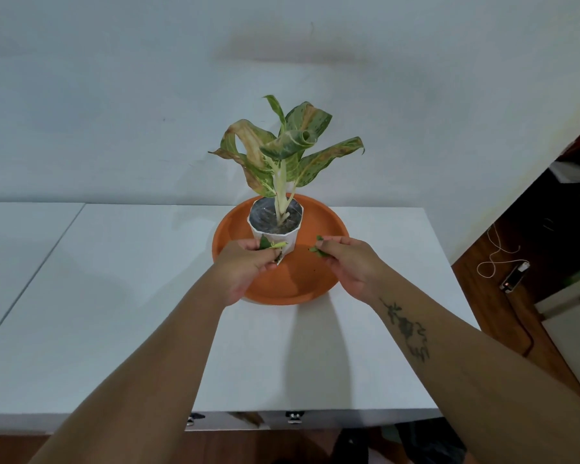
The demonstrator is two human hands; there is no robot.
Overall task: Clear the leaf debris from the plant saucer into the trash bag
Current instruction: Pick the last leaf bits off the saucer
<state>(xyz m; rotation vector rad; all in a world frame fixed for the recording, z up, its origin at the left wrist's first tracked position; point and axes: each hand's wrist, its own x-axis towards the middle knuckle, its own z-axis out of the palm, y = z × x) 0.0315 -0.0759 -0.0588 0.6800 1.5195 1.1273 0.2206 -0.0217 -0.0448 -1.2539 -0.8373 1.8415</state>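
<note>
A round orange plastic saucer (292, 283) sits on a white table (114, 296), holding a white faceted pot (275, 234) with a variegated green plant (282, 145). Over the saucer's near half, the left hand (245, 266) has its fingers pinched on green and yellow leaf scraps (270, 246). The right hand (347, 262) pinches a small green leaf piece (317, 249).

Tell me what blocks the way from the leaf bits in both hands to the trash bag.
No trash bag is in view, so the path cannot be judged. The left hand and right hand each pinch leaf scraps over the orange saucer, beside the potted plant.
</note>
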